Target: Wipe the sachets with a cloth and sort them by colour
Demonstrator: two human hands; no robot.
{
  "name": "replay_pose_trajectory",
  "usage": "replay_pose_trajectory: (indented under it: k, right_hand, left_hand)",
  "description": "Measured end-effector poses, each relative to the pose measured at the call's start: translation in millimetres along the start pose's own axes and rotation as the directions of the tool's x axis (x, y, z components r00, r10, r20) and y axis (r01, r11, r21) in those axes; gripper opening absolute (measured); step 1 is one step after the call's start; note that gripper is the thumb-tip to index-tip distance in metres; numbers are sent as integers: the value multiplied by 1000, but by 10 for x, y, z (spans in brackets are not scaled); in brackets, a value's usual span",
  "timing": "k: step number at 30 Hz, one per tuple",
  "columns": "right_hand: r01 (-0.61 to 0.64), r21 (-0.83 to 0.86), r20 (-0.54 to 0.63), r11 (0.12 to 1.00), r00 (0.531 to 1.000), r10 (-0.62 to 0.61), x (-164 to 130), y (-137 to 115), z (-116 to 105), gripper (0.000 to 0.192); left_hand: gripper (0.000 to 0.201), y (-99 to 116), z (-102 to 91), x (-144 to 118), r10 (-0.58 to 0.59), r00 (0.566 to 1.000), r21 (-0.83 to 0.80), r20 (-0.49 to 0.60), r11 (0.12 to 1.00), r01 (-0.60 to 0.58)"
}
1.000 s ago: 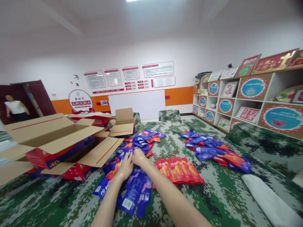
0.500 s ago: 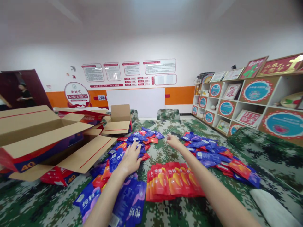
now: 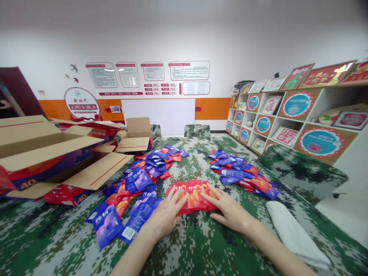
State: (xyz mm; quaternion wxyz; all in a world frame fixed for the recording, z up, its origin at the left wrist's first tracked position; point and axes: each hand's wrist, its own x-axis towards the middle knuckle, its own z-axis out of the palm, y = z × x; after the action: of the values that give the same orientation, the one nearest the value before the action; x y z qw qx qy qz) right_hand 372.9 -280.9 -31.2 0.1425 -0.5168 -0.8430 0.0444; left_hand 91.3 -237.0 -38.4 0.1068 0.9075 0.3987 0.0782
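Red pouches (image 3: 194,194) with an orange fruit print lie fanned together on the camouflage tablecloth, right in front of me. My left hand (image 3: 169,209) rests on their left end, fingers spread. Over the right end lies my right hand (image 3: 228,209), its fingers also spread and touching the pouches. Neither hand is closed around anything. Left of my left hand, blue pouches (image 3: 107,225) and red ones spread in a loose pile that runs toward the back. A second mixed pile of blue and red pouches (image 3: 234,174) lies beyond my right hand.
Opened cardboard boxes (image 3: 97,170) crowd the table's left side, flaps outward. A folded white cloth (image 3: 294,232) lies near the right edge. Camouflage-covered chairs (image 3: 301,172) stand at the right and far end. White shelves (image 3: 309,119) with framed pictures line the right wall.
Both hands have come back toward me, the left from the left pile and the right from above the table, onto the red pouches. The view has shifted slightly.
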Motion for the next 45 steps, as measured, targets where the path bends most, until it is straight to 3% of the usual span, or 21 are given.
replay_pose_trajectory:
  k: [8, 12, 25, 37, 45]
  right_hand:
    - [-16, -83, -86, 996, 996, 9, 5, -136, 185, 61]
    - [-8, -88, -76, 996, 997, 1, 23, -125, 286, 60]
    - [-1, -81, -60, 997, 998, -4, 166, 20, 384, 47]
    - [26, -135, -81, 991, 996, -37, 903, 596, 499, 47]
    - [-15, -136, -100, 991, 995, 2, 1423, 1016, 583, 47]
  left_hand:
    - [71, 161, 157, 45, -35, 999, 109, -34, 993, 39]
    - [72, 186, 209, 58, -55, 997, 148, -51, 987, 62]
    - [82, 60, 272, 209, 4, 998, 197, -65, 980, 9]
    - [66, -397, 170, 957, 72, 992, 311, -106, 950, -36]
    - [72, -759, 58, 1533, 156, 987, 351, -49, 927, -129]
